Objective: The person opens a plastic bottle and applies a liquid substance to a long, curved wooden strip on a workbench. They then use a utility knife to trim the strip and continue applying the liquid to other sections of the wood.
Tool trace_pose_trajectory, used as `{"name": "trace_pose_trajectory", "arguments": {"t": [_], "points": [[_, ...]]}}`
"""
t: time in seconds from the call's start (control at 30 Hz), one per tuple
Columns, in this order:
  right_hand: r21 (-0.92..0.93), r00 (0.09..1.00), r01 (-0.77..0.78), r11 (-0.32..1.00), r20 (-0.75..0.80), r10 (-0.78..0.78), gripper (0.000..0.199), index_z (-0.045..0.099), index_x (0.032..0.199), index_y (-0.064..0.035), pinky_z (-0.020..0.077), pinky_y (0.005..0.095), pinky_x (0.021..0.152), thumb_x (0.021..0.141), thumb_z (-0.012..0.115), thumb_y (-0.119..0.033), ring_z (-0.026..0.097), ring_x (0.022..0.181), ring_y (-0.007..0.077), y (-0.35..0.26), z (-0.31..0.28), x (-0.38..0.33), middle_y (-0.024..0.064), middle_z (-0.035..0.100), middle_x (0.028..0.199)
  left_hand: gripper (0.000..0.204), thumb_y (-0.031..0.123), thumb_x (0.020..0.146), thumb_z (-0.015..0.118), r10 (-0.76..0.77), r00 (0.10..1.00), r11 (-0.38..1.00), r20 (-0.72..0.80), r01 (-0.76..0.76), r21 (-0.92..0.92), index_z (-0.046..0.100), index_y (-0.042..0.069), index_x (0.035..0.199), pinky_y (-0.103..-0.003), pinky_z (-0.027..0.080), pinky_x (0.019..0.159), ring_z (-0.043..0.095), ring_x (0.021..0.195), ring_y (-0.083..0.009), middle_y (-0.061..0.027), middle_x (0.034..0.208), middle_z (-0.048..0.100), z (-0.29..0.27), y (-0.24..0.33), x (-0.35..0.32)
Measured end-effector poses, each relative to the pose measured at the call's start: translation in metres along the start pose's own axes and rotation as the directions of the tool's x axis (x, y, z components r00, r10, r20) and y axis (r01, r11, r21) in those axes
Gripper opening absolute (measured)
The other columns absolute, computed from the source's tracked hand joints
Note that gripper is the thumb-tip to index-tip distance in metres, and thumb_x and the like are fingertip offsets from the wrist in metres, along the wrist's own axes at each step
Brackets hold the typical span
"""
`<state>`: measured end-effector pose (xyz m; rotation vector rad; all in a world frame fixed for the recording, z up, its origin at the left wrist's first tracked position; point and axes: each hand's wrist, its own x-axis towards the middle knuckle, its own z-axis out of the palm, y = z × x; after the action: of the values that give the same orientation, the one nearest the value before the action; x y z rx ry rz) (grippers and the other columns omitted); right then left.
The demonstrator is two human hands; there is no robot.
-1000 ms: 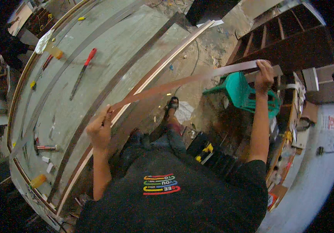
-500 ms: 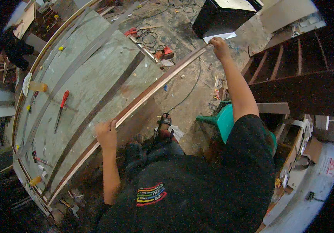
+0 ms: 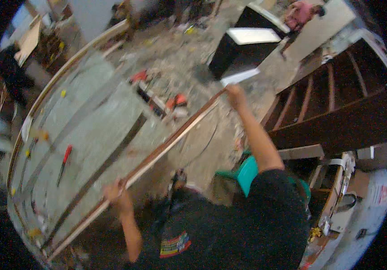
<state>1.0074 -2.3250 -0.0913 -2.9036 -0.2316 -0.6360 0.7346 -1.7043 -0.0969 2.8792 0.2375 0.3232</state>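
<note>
Apparent edge-aligning step: right hand pinches brown strip; left hand, grip too blurred to tell; next move needs flush edges.

the brown strip looks matt, the chair plastic (smooth), the shirt cloth.

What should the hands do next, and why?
Perhaps press the brown strip gently against the pale edge, because it runs along that edge and the left hand and right hand are both on it, spread apart.
</note>
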Motion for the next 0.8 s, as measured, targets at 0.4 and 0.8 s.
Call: {"name": "trace_pose_trajectory", "arguments": {"t": [0.4,0.8], "points": [[0.564,0.980,-0.079,0.822,0.195,-0.039,0.016,0.070,0.109,-0.0022,0.0571,0.0342,0.087,0.093,0.067,0.001,0.072,0.098,0.0248,-0.241,-0.061,-0.224,0.0143,0.073,0.110,0.021,0.017,0.092,0.075,-0.149,0.778,0.924,-0.610,0.329,0.194,0.079,0.013,0.112,-0.041,0.048,0.100,0.064,0.102,-0.0260,-0.0042,0.114,0.076,-0.217,-0.124,-0.129],[0.717,0.893,0.125,0.686,0.220,-0.393,0.014,0.065,0.102,0.0010,0.0540,0.0342,0.074,0.089,0.070,0.000,0.063,0.083,0.0232,-0.511,-0.016,-0.427,0.0128,0.067,0.093,0.047,0.009,0.073,0.087,0.250,0.599,0.894,-0.761,0.159,0.419,0.076,0.035,0.110,-0.061,0.033,0.119,0.053,0.088,-0.0130,0.0077,0.085,0.044,-0.422,-0.255,-0.357]]}}
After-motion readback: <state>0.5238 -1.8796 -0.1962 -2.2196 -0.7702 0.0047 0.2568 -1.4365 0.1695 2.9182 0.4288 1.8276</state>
